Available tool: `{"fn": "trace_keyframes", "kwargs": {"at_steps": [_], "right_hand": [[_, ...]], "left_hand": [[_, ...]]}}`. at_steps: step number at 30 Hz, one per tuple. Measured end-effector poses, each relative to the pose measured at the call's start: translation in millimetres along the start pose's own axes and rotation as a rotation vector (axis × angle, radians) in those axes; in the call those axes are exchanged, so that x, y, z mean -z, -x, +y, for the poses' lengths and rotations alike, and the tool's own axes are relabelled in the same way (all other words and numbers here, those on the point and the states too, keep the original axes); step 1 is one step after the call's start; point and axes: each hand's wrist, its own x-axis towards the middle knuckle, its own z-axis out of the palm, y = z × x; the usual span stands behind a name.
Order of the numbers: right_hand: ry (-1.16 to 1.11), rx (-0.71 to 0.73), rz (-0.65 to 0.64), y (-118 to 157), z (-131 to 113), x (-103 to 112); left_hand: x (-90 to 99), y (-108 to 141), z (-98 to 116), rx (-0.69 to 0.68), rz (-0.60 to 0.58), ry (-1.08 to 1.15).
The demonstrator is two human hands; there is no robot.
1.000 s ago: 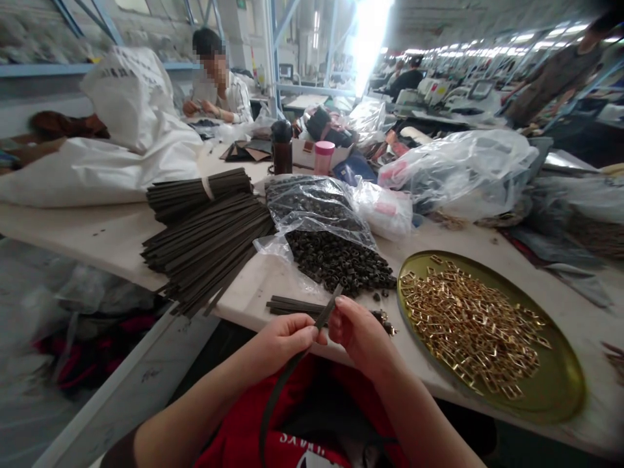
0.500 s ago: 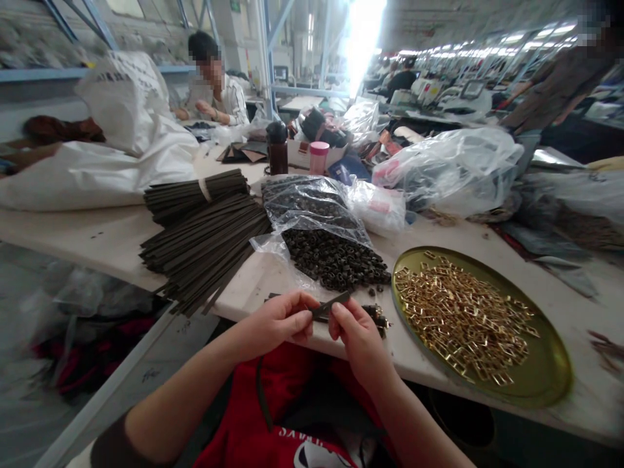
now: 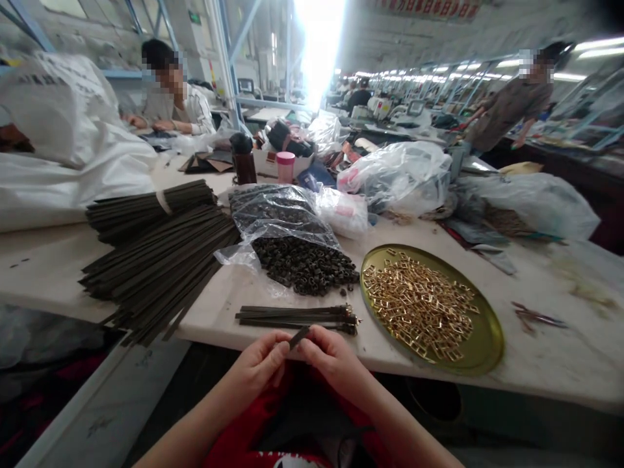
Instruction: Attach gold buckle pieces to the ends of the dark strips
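**Two hands pinch the end of one dark strip at the tabletop edge**

The left hand and the right hand meet just in front of the body, fingertips almost touching. Between them they pinch a thin dark strip; only its short end shows above the fingers, tilted up to the right. Both hands are closed on it, thumbs pressed against the forefingers.

Just beyond the hands, on the white tabletop, lies a small row of finished strips, with small metal pieces at their right ends. Further from the hands is a heap of small dark loops spilling from a clear plastic bag. To the right of the hands stands a round golden tray filled with gold buckles. To the left and beyond, a large pile of long dark strips reaches over the tabletop edge.

Far behind, a seated person works at the same tabletop.
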Motion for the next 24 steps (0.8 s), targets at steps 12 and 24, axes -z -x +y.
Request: {"fn": "trace_keyframes", "kwargs": {"at_steps": [12,24], "right_hand": [[1.077,-0.088,0.320,-60,41,125],[0.422,0.005,0.284,-49,15,99]], "left_hand": [[-3.4,-39,-12,0.115,0.019,0.131],[-12.9,-29,21,-0.148,0.166,-0.248]]}}
